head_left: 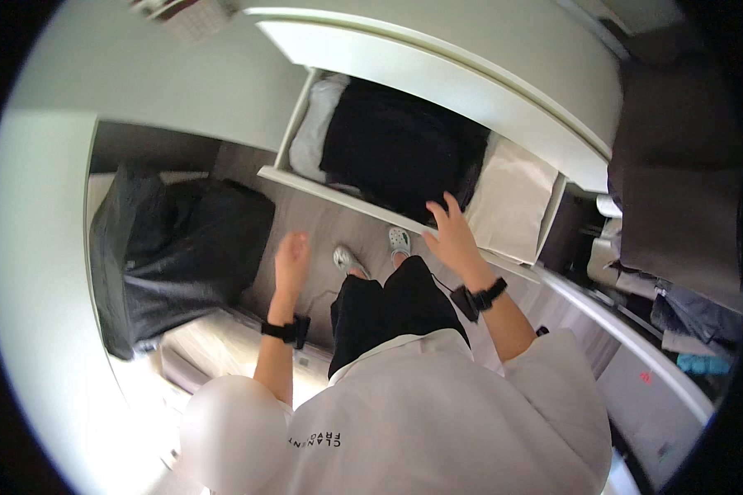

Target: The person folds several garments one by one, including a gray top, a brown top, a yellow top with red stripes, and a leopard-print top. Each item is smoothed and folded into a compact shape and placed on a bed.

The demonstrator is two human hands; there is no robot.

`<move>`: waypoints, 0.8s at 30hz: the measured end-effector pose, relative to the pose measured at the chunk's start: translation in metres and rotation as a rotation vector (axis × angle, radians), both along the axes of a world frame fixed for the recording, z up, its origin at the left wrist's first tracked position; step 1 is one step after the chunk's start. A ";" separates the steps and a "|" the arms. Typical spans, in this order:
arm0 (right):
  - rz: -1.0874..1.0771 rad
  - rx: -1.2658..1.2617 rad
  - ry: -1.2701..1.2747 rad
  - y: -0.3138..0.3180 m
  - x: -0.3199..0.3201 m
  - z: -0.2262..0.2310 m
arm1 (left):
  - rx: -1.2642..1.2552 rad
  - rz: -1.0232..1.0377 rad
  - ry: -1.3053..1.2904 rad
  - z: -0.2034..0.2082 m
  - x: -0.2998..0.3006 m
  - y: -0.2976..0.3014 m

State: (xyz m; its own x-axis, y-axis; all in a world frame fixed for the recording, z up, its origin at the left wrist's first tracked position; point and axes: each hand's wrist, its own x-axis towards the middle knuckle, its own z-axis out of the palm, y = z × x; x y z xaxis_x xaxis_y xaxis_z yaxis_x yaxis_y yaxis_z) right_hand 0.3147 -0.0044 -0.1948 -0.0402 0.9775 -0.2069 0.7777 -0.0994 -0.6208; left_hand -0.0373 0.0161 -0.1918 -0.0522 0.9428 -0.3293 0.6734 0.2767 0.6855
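Observation:
A white drawer (347, 198) is pulled out in front of me. A black folded cloth (396, 140) fills its middle, with a light grey cloth (312, 136) at the left end and a flat cream fabric piece (512, 194) at the right. My right hand (454, 235) reaches over the drawer's near edge beside the black cloth, fingers apart and nothing in them. I cannot tell whether its fingertips touch the cloth. To the left, short of the drawer, my left hand (291, 260) hangs over the floor, empty, its fingers loosely bent and somewhat blurred.
A large dark cover or bag (190, 239) stands on the left beside a white panel (45, 247). Dark brown fabric (677, 214) hangs at the right above piled clothes (693, 313). My feet in light clogs (399, 240) stand on the wood-look floor (305, 219), near the drawer.

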 end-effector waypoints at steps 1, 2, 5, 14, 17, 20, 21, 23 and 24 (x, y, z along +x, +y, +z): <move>0.058 0.002 0.060 -0.017 -0.002 0.008 | -0.094 0.096 0.020 0.002 -0.002 -0.037; 0.158 -0.060 0.098 -0.033 -0.004 0.017 | -0.089 0.116 -0.009 0.004 -0.005 -0.072; 0.519 -0.253 0.153 -0.063 -0.029 0.054 | -0.180 0.219 -0.042 0.014 -0.008 -0.166; 1.366 -0.324 0.876 -0.156 -0.218 0.280 | -0.023 0.692 -0.022 0.053 0.004 -0.426; 1.988 -0.604 1.172 -0.247 -0.269 0.353 | -0.030 0.946 0.027 0.057 0.020 -0.541; 2.560 -1.041 1.297 -0.353 -0.298 0.390 | -0.151 1.306 0.030 0.055 0.058 -0.661; 2.677 -1.181 1.399 -0.392 -0.304 0.394 | -0.163 1.452 0.022 0.056 0.076 -0.699; 2.375 -1.082 1.992 -0.465 -0.282 0.398 | -0.218 1.730 0.066 0.060 0.127 -0.760; 2.375 -1.161 2.012 -0.481 -0.282 0.411 | -0.231 1.844 0.112 0.069 0.155 -0.781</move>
